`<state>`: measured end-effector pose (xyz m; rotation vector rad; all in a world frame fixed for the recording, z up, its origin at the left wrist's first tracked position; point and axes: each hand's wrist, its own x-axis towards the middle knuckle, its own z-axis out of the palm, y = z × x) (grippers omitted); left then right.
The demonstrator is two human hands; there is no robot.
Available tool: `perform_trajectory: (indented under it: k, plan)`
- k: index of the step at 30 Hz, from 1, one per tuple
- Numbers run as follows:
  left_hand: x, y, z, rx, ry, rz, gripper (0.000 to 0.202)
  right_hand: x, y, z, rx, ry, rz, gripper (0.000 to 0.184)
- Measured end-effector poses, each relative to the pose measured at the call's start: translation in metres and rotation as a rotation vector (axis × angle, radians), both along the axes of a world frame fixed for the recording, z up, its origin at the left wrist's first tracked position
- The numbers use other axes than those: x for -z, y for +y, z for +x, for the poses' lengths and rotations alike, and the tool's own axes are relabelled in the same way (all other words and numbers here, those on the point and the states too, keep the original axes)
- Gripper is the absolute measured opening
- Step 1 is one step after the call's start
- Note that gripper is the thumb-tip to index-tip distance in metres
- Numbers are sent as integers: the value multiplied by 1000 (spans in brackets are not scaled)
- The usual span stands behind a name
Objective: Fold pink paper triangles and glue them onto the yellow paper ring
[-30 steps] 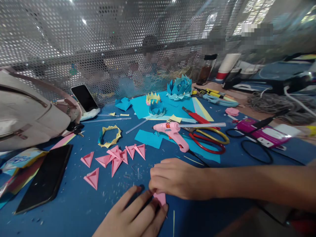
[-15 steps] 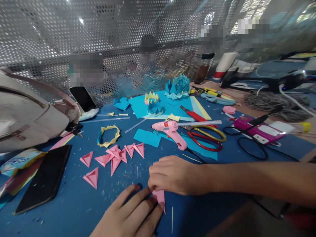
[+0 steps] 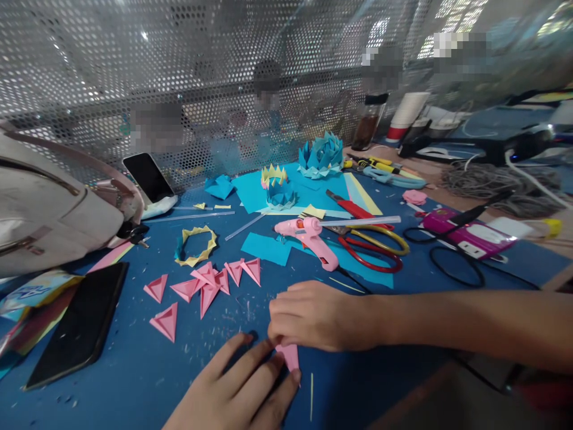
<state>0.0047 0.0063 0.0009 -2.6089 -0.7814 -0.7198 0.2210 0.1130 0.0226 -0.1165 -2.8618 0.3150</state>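
Note:
A small folded piece of pink paper (image 3: 289, 356) lies on the blue table beneath both hands, partly covered by them. My left hand (image 3: 239, 382) has its fingers stretched and spread, the tips pressing down on the paper's near side. From the right, my right hand (image 3: 313, 316) bends over the paper's far end with its fingers curled together, and its fingertips are hidden. Several folded pink paper triangles (image 3: 206, 285) lie to the left beyond the hands. A pink glue gun (image 3: 316, 239) rests on its side just past my right hand.
Scissors (image 3: 373, 248) and a red cutter (image 3: 358, 209) lie behind the glue gun. Farther back stands a blue paper flower (image 3: 320, 156). A yellow paper ring (image 3: 197, 246), a phone (image 3: 80, 325) and a bag (image 3: 49, 203) are on the left, a purple power strip (image 3: 468, 233) on the right.
My left fingertips have shifted slightly on the pink paper, covering its near tip. My right hand stays at the paper's far end. The rest of the table looks the same.

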Motion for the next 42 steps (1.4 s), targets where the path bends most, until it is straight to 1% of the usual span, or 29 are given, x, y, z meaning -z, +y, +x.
perform_trajectory:
  k: [4,8,19,28,33,38,42]
  plan:
    - [-6,1,-1,7,38,19,36,-1,0,0,6,5,-11,16]
    - [-10,1,-3,25,62,23,36,-1,0,-1,11,5,-24,13]
    - [-7,2,-2,26,52,1,35,1,1,1,9,-17,-22,14]
    - [-7,0,-4,31,23,-36,32,-5,-2,0,31,-51,16,13]
    - [-7,2,-2,28,-15,-11,31,-3,-2,0,25,-32,39,11]
    - [-11,3,-2,42,38,-11,33,-2,-3,-1,24,-31,61,11]
    - [-8,2,-3,38,25,-19,32,-2,-3,-1,32,-46,71,11]
